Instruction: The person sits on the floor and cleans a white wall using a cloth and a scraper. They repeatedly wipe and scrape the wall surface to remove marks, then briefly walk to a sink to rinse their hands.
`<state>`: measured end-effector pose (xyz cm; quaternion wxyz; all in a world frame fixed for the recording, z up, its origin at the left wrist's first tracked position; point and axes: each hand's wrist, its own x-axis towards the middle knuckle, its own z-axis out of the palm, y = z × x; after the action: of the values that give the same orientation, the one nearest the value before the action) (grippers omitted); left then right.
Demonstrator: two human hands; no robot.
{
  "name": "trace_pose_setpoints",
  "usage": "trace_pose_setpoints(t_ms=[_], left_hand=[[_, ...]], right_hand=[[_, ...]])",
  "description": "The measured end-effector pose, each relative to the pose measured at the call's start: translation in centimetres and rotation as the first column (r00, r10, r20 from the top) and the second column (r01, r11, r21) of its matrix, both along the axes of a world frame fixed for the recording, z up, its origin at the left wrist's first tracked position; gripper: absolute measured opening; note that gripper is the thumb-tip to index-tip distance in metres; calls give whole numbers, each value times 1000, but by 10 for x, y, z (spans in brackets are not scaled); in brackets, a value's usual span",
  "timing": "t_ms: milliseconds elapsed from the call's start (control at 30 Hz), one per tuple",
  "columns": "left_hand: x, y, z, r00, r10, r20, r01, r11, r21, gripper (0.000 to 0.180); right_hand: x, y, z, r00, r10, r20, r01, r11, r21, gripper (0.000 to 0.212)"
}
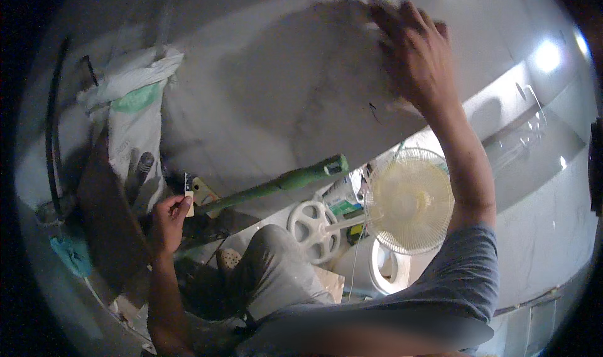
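My right hand [422, 65] is raised against the grey wall [270, 61], its bent fingers apart near the upper edge of a darker, smooth-looking patch. Its fingertips are in shadow, and I make out no tool in them. Low on the left, my left hand [168, 222] pinches a small cream flat piece [189, 205] between thumb and fingers. A thin dark and silvery strip stands just above that piece; I cannot tell whether they are joined. Close by, a long green tube [276, 186] slants up to the right.
A yellowish round fan [411, 200] on a white wheel-shaped base [313, 231] stands below my right arm. White buckets [384, 266] are beside it. At left are a white sack [135, 127], a brown board [103, 212] and a teal cloth [70, 254]. Bright lamps [545, 56] shine at right.
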<state>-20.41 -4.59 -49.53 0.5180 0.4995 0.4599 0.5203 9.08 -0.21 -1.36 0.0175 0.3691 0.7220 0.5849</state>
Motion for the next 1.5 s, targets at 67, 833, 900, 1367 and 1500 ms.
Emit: trace_pose_setpoints(t_ms=[67, 833, 900, 1367, 1500], left_hand=[[6, -1, -3, 999, 40, 22, -40, 999, 20, 29], [1, -3, 2, 999, 9, -32, -8, 999, 37, 29], [2, -6, 4, 1000, -6, -15, 6, 1000, 20, 28], [-2, -5, 0, 1000, -22, 8, 22, 999, 39, 28], [-2, -9, 3, 999, -39, 9, 39, 999, 13, 27]], right_hand=[[-4, 24, 11, 999, -9, 30, 9, 1000, -15, 45], [-6, -3, -4, 988, -157, -8, 157, 987, -33, 49], [-8, 0, -3, 992, -127, 9, 128, 992, -13, 50], [20, 15, -16, 998, -67, -15, 67, 998, -15, 47], [15, 12, -5, 996, -27, -89, 31, 998, 45, 43]])
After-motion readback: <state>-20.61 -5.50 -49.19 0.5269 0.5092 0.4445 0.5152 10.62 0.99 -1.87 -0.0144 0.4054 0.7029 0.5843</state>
